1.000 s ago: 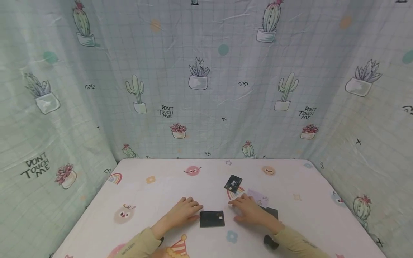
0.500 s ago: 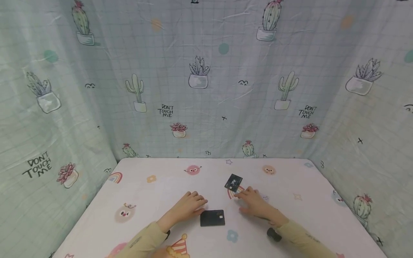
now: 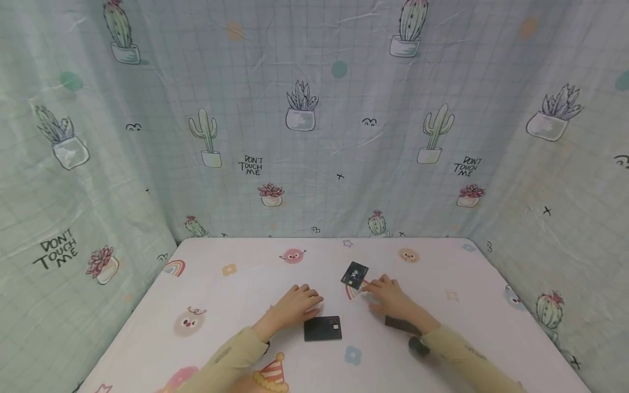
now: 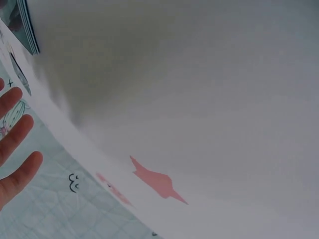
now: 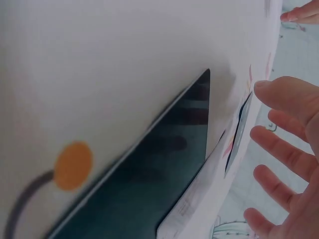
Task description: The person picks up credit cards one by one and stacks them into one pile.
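Note:
A stack of dark cards lies mid-table, its layered edges visible in the left wrist view. My left hand hovers at its upper left corner, fingers relaxed and holding nothing. Beyond it, a black card marked "Vip" lies tilted over a printed rainbow. My right hand reaches to the near right side of that card, fingertips close to its corner. In the right wrist view its fingers are spread and hold nothing. Beneath that hand and wrist lies another dark card, beside a pale card.
The white tabletop carries printed flowers, faces and a party hat. A cactus-print curtain encloses the back and both sides. A black round object sits at my right wrist.
My right hand has moved forward from over the pale and dark cards toward the "Vip" card. My left hand has shifted right and forward, above the corner of the card stack.

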A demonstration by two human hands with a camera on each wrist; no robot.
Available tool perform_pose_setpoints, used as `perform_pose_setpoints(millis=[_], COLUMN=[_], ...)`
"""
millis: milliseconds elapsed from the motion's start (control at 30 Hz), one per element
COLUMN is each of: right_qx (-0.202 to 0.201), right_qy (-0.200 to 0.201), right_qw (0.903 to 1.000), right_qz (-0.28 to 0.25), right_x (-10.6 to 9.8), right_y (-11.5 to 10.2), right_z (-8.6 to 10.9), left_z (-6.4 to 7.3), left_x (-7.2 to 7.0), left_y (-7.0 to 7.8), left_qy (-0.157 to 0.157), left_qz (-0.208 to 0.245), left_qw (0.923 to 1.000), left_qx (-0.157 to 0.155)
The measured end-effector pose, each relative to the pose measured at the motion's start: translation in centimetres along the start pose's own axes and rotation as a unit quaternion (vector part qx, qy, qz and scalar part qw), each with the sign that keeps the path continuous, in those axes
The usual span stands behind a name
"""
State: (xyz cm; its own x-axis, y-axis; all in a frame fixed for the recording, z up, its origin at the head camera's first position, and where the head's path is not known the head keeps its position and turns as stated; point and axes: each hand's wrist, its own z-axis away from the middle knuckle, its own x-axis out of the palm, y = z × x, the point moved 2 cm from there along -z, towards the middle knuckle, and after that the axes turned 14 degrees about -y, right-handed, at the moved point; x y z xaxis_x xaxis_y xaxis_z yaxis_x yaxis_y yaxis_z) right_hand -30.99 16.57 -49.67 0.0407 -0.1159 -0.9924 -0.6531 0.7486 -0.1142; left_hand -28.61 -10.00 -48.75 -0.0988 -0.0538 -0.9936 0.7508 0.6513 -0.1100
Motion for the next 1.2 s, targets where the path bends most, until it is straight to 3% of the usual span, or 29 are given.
perform_pose_setpoints(millis=[133, 433, 800, 1033, 1200], right_qx=[0.006, 0.040, 0.086, 0.095, 0.112], right_qy=[-0.007, -0.018, -0.028, -0.021, -0.025], right_qw=[1.0000, 0.9986, 0.9952, 0.9948, 0.9925], right_qz=[0.003, -0.028, -0.038, -0.031, -0.042], right_x=[-0.2, -0.6, -0.6, -0.5, -0.3], right_y=[0.6, 1.4, 2.2, 2.4, 2.6], right_z=[-0.3, -0.8, -2.2, -2.9, -3.4], left_z=[-0.8, -2.9, -5.0, -6.4, -7.7], left_x=[0.2, 0.3, -0.6, -0.4, 0.1], left_y=[-0.1, 0.5, 1.1, 1.2, 1.4], left_qy=[-0.009, 0.003, -0.012, 0.000, -0.008], left_qz=[0.011, 0.004, -0.015, -0.041, -0.049], left_qw=[0.9998, 0.9994, 0.9968, 0.9958, 0.9947], left_qx=[-0.011, -0.035, -0.078, -0.082, -0.090])
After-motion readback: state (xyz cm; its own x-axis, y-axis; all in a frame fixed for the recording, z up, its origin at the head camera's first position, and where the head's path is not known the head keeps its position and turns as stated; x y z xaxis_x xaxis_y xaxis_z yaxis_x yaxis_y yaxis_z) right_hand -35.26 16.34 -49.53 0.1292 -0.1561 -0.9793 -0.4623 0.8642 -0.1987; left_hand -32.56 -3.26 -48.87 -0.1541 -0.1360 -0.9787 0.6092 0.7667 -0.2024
